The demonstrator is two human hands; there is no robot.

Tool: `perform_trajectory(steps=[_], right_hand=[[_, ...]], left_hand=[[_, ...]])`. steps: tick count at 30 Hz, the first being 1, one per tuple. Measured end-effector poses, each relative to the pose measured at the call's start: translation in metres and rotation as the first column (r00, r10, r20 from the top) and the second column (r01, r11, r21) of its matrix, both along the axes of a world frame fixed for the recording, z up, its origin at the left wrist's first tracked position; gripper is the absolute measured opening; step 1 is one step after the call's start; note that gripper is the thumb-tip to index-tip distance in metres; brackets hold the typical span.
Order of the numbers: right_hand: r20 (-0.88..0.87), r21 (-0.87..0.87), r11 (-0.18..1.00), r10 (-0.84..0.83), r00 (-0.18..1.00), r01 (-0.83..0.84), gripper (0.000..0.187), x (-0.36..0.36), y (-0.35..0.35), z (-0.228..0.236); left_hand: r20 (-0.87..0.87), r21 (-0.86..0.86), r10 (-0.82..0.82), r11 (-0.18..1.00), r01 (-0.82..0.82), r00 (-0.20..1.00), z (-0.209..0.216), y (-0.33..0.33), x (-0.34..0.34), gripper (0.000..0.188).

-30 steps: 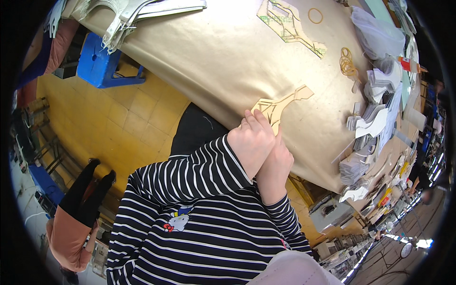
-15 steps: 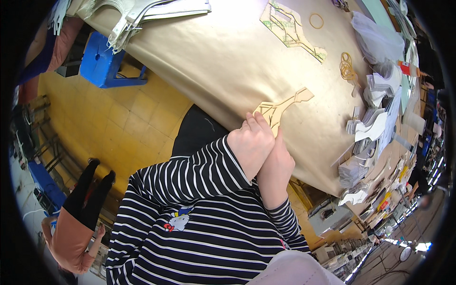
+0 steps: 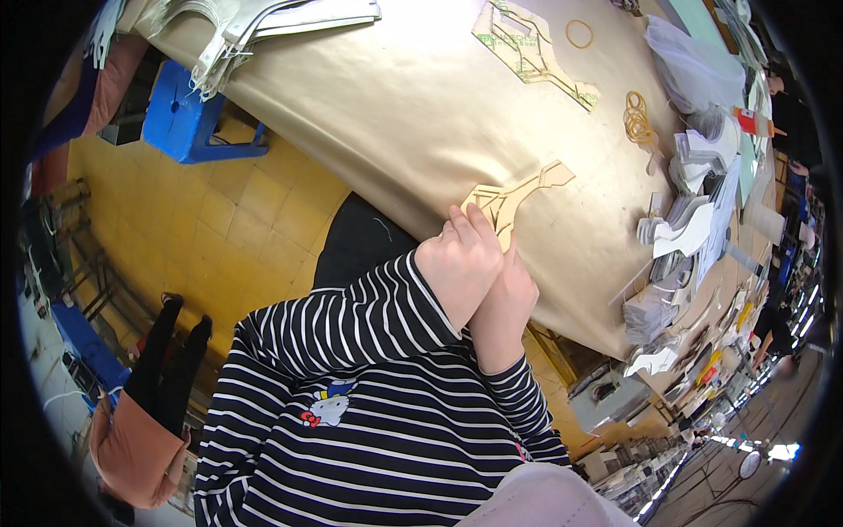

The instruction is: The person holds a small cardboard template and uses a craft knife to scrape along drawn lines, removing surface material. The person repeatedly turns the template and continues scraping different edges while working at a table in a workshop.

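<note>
A flat tan template with narrow cut slots rests at the near edge of the gold-covered table. Its slim arm points away to the upper right, while the broad near end is partly hidden by my hands. My left hand lies across that near end, fingers closed on it. Tucked against it is my right hand, mostly turned away, with one digit reaching the template's near edge; its other fingers are hidden. A second slotted template, with green print and dark lines, lies farther off on the table.
Beyond my hands lie a single rubber band and a bunch of rubber bands. Stacks of white cut pieces line the right side. Pale pieces hang over the far left edge near a blue stool. A person stands behind left.
The whole view has shifted slightly. My hands stay on the template, whose slots show a little more plainly. The person at lower left has drawn their arms in.
</note>
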State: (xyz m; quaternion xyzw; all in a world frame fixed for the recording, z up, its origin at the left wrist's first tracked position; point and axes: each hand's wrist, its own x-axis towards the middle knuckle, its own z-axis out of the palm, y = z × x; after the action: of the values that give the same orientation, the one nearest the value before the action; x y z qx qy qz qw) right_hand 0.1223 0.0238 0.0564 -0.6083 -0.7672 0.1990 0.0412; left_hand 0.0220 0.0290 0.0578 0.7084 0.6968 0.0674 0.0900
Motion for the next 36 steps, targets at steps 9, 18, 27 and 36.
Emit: perform_trajectory(steps=[9,18,27,36], right_hand=[[0.027,-0.035,0.997,-0.061,0.998,0.062,0.039,-0.008,-0.007,0.013],[0.03,0.013,1.0,0.022,0.999,-0.022,0.04,-0.01,-0.004,0.015],[0.087,0.011,1.0,0.02,0.996,-0.021,0.044,-0.004,-0.008,0.019],[0.007,-0.024,0.999,0.037,0.999,-0.037,0.044,-0.002,0.004,0.013]], left_hand=[[0.069,-0.091,-0.054,0.994,0.06,0.996,0.01,0.003,-0.012,0.032],[0.088,-0.081,-0.026,0.996,0.034,0.996,0.011,-0.002,-0.013,0.034],[0.103,-0.136,-0.035,0.989,0.049,0.994,0.014,-0.003,-0.013,0.038],[0.085,-0.125,-0.022,0.992,0.033,0.996,0.021,-0.002,-0.01,0.04]])
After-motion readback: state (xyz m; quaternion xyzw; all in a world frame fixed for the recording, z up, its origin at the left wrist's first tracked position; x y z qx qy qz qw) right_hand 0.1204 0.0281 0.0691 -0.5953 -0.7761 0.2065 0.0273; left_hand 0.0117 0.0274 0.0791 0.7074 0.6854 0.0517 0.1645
